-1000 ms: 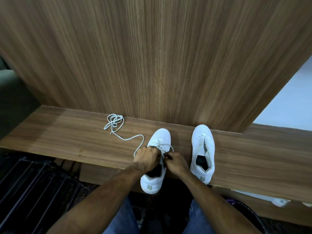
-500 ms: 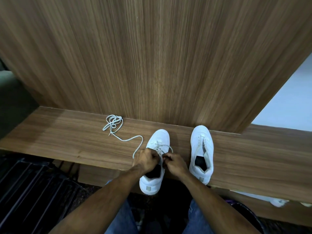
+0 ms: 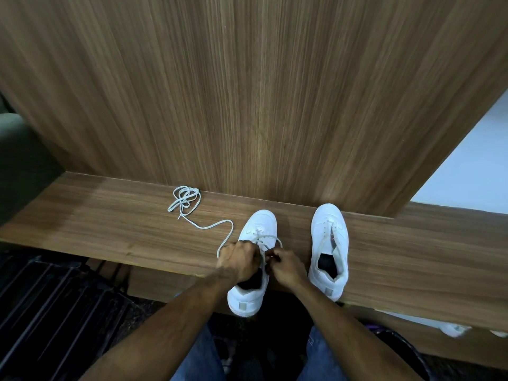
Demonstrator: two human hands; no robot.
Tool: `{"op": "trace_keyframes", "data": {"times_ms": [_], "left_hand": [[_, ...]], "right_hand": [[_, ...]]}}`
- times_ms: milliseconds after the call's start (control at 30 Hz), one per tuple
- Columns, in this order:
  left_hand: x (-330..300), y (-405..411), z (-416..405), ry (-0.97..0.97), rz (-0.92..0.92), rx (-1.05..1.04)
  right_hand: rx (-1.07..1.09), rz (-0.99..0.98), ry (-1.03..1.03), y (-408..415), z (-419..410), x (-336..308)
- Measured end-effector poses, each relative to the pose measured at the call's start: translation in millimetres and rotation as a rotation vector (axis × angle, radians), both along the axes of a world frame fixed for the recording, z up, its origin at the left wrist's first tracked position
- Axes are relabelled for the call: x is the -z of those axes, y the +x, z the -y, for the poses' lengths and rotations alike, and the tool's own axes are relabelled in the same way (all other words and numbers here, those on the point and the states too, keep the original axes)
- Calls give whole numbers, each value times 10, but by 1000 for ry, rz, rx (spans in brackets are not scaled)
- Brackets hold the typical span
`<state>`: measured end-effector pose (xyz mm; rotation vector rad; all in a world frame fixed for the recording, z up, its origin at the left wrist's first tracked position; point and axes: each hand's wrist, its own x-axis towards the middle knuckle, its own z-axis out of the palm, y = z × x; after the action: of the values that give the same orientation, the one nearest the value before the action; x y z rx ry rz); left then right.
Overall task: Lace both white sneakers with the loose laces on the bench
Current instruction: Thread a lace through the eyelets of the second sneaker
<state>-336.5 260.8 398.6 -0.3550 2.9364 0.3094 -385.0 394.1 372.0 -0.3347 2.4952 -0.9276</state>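
- Two white low-top sneakers on a long walnut-grain wooden bench (image 3: pixel 96 224), toes toward the back panel, heels near or over the front edge.
- Left white sneaker (image 3: pixel 257 229): heel overhangs the bench front edge; a lace loop crosses its upper eyelets.
- Right white sneaker (image 3: pixel 328 243): well apart from the hands, tongue open, eyelets look unlaced.
- Left hand (image 3: pixel 239 259) curled over the left sneaker's throat, gripping the lace there.
- Right hand (image 3: pixel 286 266) just beside it, fingertips pinching the lace at the eyelets; exact lace end too small to tell.
- Loose white shoelace (image 3: pixel 185 200) lies bunched in a tangle near the back panel, left of the sneakers; one strand (image 3: pixel 209 226) trails across the bench toward the left hand.
- Tall vertical wood-grain wall panel (image 3: pixel 247 92) rises straight from the bench back, same tone as the bench.
- Pale white wall (image 3: pixel 472 171) to the right of the panel.
- Dark slatted rack (image 3: pixel 55 312) below the bench on the left.
- Blue jeans (image 3: pixel 200 358) at bottom centre.
- Other white shoes (image 3: pixel 453 329) partly seen under the bench at right, blurred.
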Motion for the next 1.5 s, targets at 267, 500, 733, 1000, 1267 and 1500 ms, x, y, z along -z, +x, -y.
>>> {"op": "trace_keyframes", "data": {"times_ms": [267,500,733,1000,1267,1500], "left_hand": [[28,105,126,266,-81,-165],[53,54,-17,218,-86,-196],[83,46,-13,222,-117,-203],[153,175,190,302,-149,-148],[137,181,212,401,-124,-281],[43,146,218,321,-52,-288]], "right_hand": [[20,-36,17,9,52,-18],[-16,-69,41,7,24,-7],[-17,-75,53,-36,44,-9],[297,-116,-223,-344,-41,-280],[335,-407,-152,-344,-221,-547],[-241,-335,158,8,1,50]]}}
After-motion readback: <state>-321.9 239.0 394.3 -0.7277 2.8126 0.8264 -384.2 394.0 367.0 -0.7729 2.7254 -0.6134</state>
